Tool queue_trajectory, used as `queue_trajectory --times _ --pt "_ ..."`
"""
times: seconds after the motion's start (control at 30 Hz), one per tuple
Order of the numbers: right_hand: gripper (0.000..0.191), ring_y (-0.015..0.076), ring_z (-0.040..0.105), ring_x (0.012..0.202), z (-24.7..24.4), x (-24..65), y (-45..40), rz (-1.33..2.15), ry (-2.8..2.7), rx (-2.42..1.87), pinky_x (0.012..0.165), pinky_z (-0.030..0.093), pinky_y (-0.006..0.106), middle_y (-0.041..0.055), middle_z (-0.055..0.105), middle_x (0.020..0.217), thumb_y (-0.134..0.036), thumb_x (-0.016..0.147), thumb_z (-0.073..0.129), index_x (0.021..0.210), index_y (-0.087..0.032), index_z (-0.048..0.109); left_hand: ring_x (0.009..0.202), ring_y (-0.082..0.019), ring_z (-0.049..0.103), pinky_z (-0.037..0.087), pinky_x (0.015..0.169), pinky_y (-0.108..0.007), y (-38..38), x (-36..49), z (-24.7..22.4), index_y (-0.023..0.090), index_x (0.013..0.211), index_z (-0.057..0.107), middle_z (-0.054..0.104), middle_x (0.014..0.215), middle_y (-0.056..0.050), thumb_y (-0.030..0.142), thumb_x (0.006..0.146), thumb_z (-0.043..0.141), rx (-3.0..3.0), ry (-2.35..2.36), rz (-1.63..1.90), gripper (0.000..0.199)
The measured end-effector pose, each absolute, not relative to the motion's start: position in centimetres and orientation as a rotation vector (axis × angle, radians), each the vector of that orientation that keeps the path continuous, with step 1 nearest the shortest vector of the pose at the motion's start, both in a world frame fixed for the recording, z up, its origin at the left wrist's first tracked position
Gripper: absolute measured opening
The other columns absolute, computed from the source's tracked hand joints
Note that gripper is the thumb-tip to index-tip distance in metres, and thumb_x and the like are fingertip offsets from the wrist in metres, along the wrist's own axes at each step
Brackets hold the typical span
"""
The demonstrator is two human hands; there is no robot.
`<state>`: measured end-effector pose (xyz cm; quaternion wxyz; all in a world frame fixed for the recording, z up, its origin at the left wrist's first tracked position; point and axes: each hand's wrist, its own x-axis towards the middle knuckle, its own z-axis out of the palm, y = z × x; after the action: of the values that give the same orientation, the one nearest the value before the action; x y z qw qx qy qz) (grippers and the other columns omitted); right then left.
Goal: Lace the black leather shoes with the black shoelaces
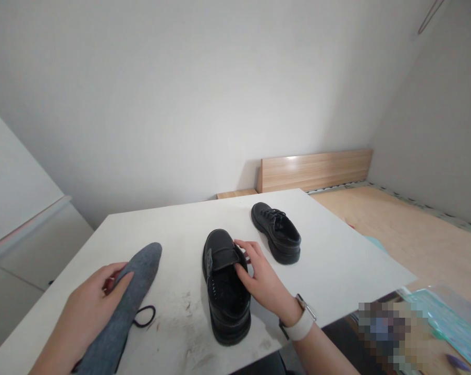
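Observation:
A long grey insole (139, 276) slants up from the lower left, and my left hand (97, 297) pinches its edge between thumb and fingers. Beside it on the white table a thin black cord loop (145, 316) lies flat. In the middle stands a black shoe (228, 312), toe pointing away, its tongue flap up and its opening facing me. My right hand (259, 273) holds that shoe's right side, thumb at the opening and fingers on the outside. Farther back and right rests a second black shoe (278, 232) with laces tied across it.
The white table (325, 271) has dark smudges near its front edge. Behind it stands a wooden headboard (317, 169) with a bare tan bed board (399, 224). Teal plastic packaging (446, 323) lies at the lower right.

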<state>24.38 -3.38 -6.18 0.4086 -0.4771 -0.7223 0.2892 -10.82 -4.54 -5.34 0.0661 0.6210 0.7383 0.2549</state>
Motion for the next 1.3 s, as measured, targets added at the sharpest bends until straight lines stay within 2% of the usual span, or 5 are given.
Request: queue_trajectory --times 0.37,0.57,0.83,1.17,1.3 --pt "0.087 0.0328 0.036 0.14 1.0 20.4 -9.0 0.715 -2.1 -0.865 0.112 0.042 0.048 0.014 0.045 0.142 -0.04 0.072 0.084 0.141 -0.024 0.034 0.052 -0.015 0.06 0.051 0.045 -0.024 -9.0 1.3 0.5 0.027 0.099 0.052 0.061 0.068 0.004 0.046 0.087 0.062 1.567 1.345 1.383 0.025" --pt "0.04 0.0211 0.059 0.1 2.1 21.1 -9.6 0.829 -1.921 -1.01 0.084 0.053 0.034 0.0069 0.051 0.12 -0.013 0.077 0.068 0.108 -0.025 0.047 0.064 -0.015 0.064 0.056 0.056 -0.023 -8.8 4.1 1.3 0.028 0.101 0.052 0.062 0.077 0.001 0.035 0.094 0.057 1.642 1.04 1.474 0.012" --pt "0.024 0.0186 0.054 0.104 2.8 25.5 -9.2 0.738 -1.807 -1.137 0.094 0.045 0.032 0.0047 0.053 0.115 -0.008 0.085 0.054 0.103 -0.023 0.055 0.127 -0.033 0.05 0.048 0.104 -0.051 -3.1 3.0 -1.4 0.023 0.095 0.071 0.055 0.136 -0.012 0.046 0.091 0.062 2.236 1.022 0.852 0.025" --pt "0.016 0.0224 0.063 0.101 1.3 25.8 -9.4 0.639 -1.988 -1.376 0.088 0.051 0.038 0.0074 0.05 0.121 -0.016 0.088 0.056 0.101 -0.024 0.06 0.121 -0.035 0.057 0.045 0.106 -0.049 -0.9 4.2 -3.2 0.02 0.125 0.064 0.064 0.13 -0.014 0.022 0.069 0.076 2.396 1.056 0.668 0.058" --pt "0.014 0.0228 0.064 0.1 1.0 26.1 -9.2 0.609 -2.001 -1.392 0.092 0.052 0.041 0.0078 0.05 0.12 -0.017 0.09 0.054 0.101 -0.024 0.06 0.103 -0.032 0.067 0.051 0.094 -0.045 -0.3 4.6 -3.5 0.018 0.105 0.071 0.072 0.109 -0.014 0.014 0.077 0.06 2.323 1.243 0.756 0.031"
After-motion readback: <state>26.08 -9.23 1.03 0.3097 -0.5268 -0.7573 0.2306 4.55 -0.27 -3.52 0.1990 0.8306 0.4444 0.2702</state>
